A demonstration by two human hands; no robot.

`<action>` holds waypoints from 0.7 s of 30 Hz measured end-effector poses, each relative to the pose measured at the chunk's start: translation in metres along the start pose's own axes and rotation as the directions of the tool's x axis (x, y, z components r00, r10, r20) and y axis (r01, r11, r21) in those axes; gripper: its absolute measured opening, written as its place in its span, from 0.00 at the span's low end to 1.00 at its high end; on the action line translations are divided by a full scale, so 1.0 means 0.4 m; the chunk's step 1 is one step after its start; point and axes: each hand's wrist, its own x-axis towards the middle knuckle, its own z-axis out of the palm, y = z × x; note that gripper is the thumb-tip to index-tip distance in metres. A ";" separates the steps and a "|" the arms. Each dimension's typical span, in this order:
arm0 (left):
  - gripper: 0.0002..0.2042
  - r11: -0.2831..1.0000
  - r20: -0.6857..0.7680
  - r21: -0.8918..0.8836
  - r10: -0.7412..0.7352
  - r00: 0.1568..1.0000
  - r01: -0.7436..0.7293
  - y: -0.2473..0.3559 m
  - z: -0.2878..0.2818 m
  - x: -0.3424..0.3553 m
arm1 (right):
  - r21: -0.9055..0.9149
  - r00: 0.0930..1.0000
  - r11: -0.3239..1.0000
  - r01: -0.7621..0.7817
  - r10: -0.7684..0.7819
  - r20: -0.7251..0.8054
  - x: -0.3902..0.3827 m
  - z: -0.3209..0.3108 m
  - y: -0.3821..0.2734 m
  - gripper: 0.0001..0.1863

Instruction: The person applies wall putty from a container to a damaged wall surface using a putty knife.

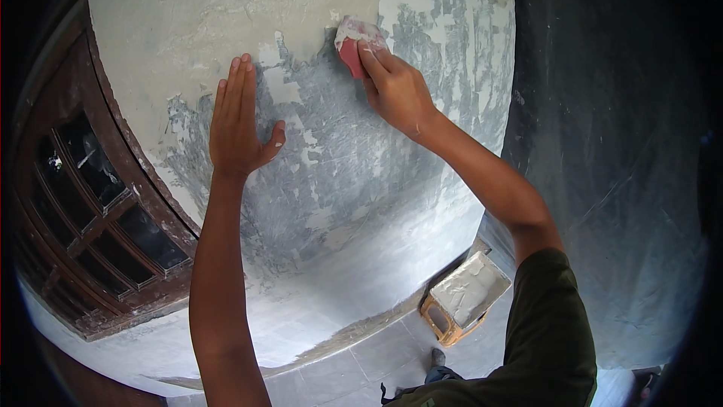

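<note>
Ahead of me is a wall (331, 173) with patchy grey, white and cream plaster. My left hand (239, 121) lies flat against it, fingers stretched upward and thumb out to the side, holding nothing. Higher and to the right, my right hand (395, 87) grips a pinkish-red scraper (350, 57) smeared with white paste. The scraper's upper edge rests at the wall where the cream layer meets the grey patch. My right fingers cover part of the scraper.
A brown wooden window frame (128, 207) with dark panes borders the wall on the left. Below right, a tray (471, 286) of whitish paste sits on a yellowish stool (444, 324). Grey floor tiles (376, 350) lie beneath, and a dark wall (602, 143) rises on the right.
</note>
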 end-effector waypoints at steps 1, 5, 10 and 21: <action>0.46 1.000 -0.002 0.020 0.001 1.000 -0.001 0.007 0.004 0.005 | -0.005 0.995 1.000 -0.031 0.030 -0.096 0.034 -0.029 0.017 0.29; 0.46 0.999 -0.019 0.027 0.020 1.000 -0.019 0.008 0.007 0.020 | -0.116 0.981 0.984 -0.134 0.115 -0.158 0.150 -0.037 0.092 0.25; 0.45 0.999 0.015 0.039 -0.007 1.000 0.007 -0.010 0.005 -0.005 | -0.116 0.989 0.988 0.100 -0.086 0.121 -0.025 0.063 -0.055 0.27; 0.42 0.998 -0.026 -0.008 0.062 0.998 -0.062 0.014 0.018 0.033 | -0.118 0.982 0.979 -0.167 0.155 -0.104 0.141 0.002 0.065 0.22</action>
